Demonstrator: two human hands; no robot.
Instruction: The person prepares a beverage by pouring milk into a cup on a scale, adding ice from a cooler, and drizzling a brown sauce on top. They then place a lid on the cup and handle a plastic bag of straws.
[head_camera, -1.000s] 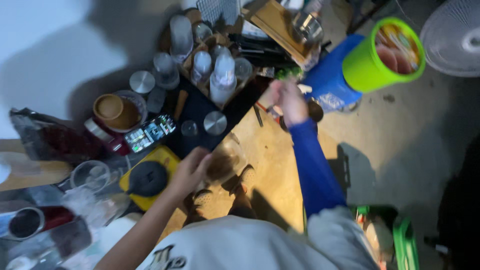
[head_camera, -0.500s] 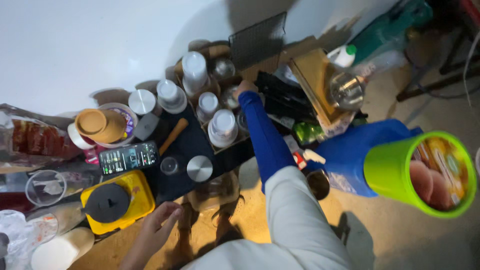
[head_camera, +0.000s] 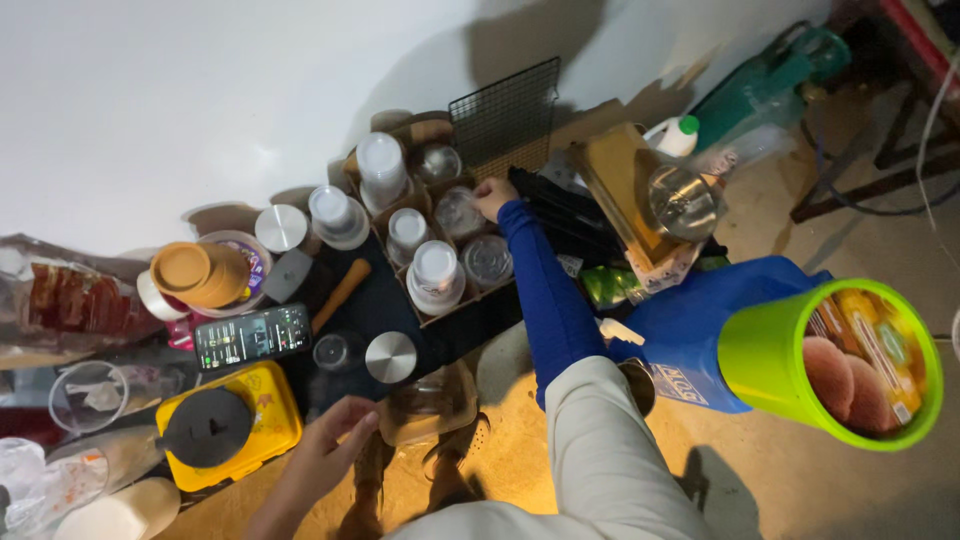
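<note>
The right hand (head_camera: 492, 196), on a blue-sleeved arm, is stretched out to the far end of an open cardboard box (head_camera: 452, 305) and is closed on the rim of a clear plastic cup (head_camera: 461, 212) lying among others there. White-lidded plastic cup stacks (head_camera: 434, 274) are packed into the same box; a black wire grid (head_camera: 505, 118) is leaned against the white wall just behind it.

The left hand (head_camera: 325, 458) is held low at the near edge of the dark mat (head_camera: 360, 300), fingers loosely curled and narrow, nothing gripped; a clear glass jar (head_camera: 425, 400) is seen just beside its fingertips. A round silver lid (head_camera: 389, 357) lies on the mat just beyond that jar.

A smartphone with a lit screen (head_camera: 251, 336) is laid at the mat's left edge. A yellow case with a black disc on top (head_camera: 222, 430) is set near its near-left corner. A green cylindrical tub (head_camera: 832, 362) is seen close to the camera at the right.
</note>
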